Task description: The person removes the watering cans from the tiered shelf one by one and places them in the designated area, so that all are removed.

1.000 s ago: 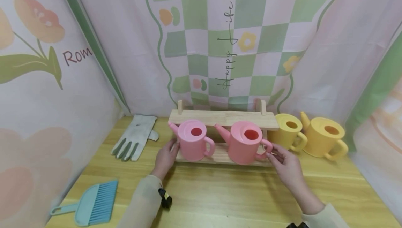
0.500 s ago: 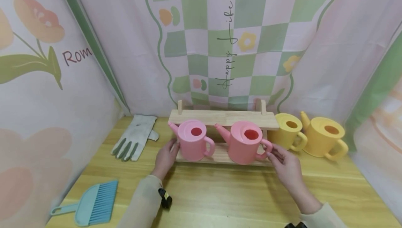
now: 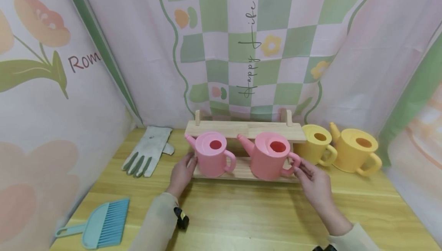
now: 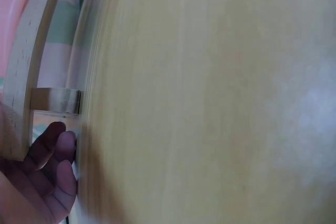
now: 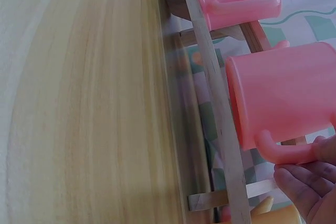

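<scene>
With its thumb and fingers, my right hand [image 3: 315, 187] pinches the handle of the darker pink watering can [image 3: 268, 162], which is on the front of the lower board of a two-tier wooden shelf [image 3: 248, 130]. In the right wrist view this watering can [image 5: 289, 90] leans a little, one side of its base raised off the board. My left hand [image 3: 182, 174] grips the left end of the lower board, its fingers [image 4: 63, 145] curled about the end. Between the hands, a lighter pink watering can [image 3: 211, 159] stands on the same board, spout to the left.
Two yellow watering cans, one nearer [image 3: 312, 149] and one farther right [image 3: 355, 153], stand right of the shelf. A white and green work glove [image 3: 152, 147] lies at the back left. A blue brush with dustpan [image 3: 100, 224] lies front left. Printed curtains hang behind.
The darker pink watering can has tipped very slightly to the right in my right hand. My left hand and the lighter can have stayed in place.
</scene>
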{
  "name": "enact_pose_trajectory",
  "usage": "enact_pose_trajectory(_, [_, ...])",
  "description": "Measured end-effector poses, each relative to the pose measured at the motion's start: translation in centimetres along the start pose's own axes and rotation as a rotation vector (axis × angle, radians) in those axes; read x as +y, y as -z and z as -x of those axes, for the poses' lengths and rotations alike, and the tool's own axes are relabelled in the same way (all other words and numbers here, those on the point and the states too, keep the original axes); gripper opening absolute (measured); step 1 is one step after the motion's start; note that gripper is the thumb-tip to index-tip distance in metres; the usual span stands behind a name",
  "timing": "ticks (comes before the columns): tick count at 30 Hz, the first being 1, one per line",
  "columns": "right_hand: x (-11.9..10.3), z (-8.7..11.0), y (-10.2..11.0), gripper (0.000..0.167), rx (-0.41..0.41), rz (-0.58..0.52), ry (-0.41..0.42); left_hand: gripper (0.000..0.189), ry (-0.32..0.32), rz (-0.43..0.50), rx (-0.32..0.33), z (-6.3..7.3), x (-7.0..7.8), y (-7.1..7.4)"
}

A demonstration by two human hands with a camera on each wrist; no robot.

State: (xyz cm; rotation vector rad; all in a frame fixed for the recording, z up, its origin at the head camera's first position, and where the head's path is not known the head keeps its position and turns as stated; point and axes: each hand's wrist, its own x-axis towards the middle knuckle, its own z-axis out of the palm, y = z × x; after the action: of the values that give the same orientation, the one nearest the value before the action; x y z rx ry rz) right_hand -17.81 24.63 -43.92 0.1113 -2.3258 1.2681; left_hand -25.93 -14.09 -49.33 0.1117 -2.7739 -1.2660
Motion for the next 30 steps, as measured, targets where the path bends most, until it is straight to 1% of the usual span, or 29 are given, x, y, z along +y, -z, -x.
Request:
enact_pose_trajectory(5, [-0.2,0.1,0.2,0.034,0.022,0.016,-0.010,0.054,0.003,0.006,-0.004,-0.1,0.0,0.0])
enact_pose_trajectory(10, [-0.6,0.1,0.6,0.035,0.028,0.008,-0.023,0.054,-0.006,0.007,0.002,0.0,0.0,0.0])
enact_pose_trajectory(17, [-0.8,0.2,1.1,0.035,0.044,0.068,-0.018,0.056,-0.006,0.009,-0.001,0.0,-0.1,0.0])
enact_pose_trajectory(24, [-0.9,0.3,1.5,0.034,0.063,0.025,-0.002,0.056,-0.013,0.005,0.001,0.0,-0.2,-0.1])
enact_pose_trajectory(30, [-0.7,0.5,2.1,0.034,0.076,0.022,-0.016,0.055,-0.014,-0.002,0.005,0.0,-0.1,-0.1])
